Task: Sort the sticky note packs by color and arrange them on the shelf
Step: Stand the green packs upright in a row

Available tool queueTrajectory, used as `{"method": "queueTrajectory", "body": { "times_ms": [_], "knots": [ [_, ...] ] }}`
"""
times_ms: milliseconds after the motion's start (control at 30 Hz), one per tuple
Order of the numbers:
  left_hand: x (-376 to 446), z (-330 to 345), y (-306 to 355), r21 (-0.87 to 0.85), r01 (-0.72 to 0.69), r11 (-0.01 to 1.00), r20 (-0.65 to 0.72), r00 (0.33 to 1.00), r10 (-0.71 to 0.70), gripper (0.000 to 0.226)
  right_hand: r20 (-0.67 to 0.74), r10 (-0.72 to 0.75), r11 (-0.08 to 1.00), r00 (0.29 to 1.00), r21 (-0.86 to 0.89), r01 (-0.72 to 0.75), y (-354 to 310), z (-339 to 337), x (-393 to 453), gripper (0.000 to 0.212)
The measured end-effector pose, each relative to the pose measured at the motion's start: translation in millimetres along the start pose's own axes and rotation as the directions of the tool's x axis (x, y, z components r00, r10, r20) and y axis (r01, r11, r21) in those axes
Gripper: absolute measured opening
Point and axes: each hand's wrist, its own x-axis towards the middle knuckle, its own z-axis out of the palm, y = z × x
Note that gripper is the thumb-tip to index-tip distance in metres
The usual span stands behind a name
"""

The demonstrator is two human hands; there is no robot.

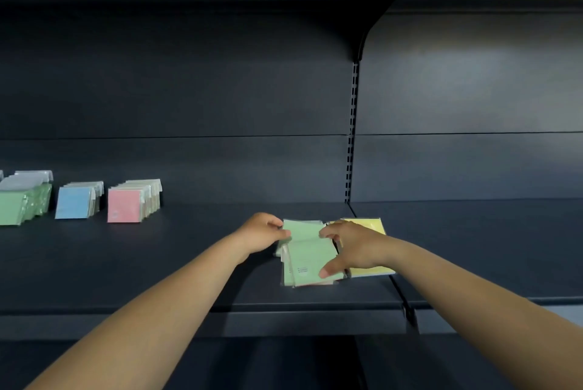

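Note:
A loose pile of green sticky note packs (307,255) lies on the dark shelf (189,263), near its right end. My left hand (263,232) pinches the far left corner of the upper green pack. My right hand (350,247) spans the pile's right side, thumb on the front pack and fingers at the back. Yellow packs (375,225) lie under and behind my right hand. A pink edge shows beneath the pile. At the far left stand three sorted rows: green (22,200), blue (75,202), pink (131,203).
A slotted upright (351,137) and a seam divide this shelf from the adjoining shelf (489,247) on the right. A dark back panel rises behind. Another shelf overhangs at the top. The front lip (220,323) runs below my forearms.

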Motion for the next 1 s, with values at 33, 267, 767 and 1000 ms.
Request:
{"method": "queueTrajectory", "body": {
  "times_ms": [33,267,767,1000],
  "knots": [
    [1.1,-0.6,-1.2,-0.014,0.007,1.000,-0.003,1.000,-0.007,0.042,-0.004,0.004,1.000,1.000,0.018,-0.004,0.7,0.0,1.5,0.085],
    [-4.4,-9.3,-4.4,-0.166,-0.064,0.984,0.066,0.995,0.076,0.040,-0.157,0.042,0.941,0.987,0.339,0.014,4.9,-1.0,1.9,0.045],
    [-22.3,-55.0,-42.3,-0.620,0.070,0.782,0.053,0.997,-0.048,0.009,-0.088,0.022,1.000,0.996,0.005,-0.022,-3.9,15.8,9.5,0.068],
    [-27.1,-47.2,-63.2,-0.624,0.073,0.778,-0.006,0.995,-0.099,0.011,-0.046,0.104,0.993,0.994,-0.046,-0.106,-17.6,10.8,14.1,0.073]
  ]
}}
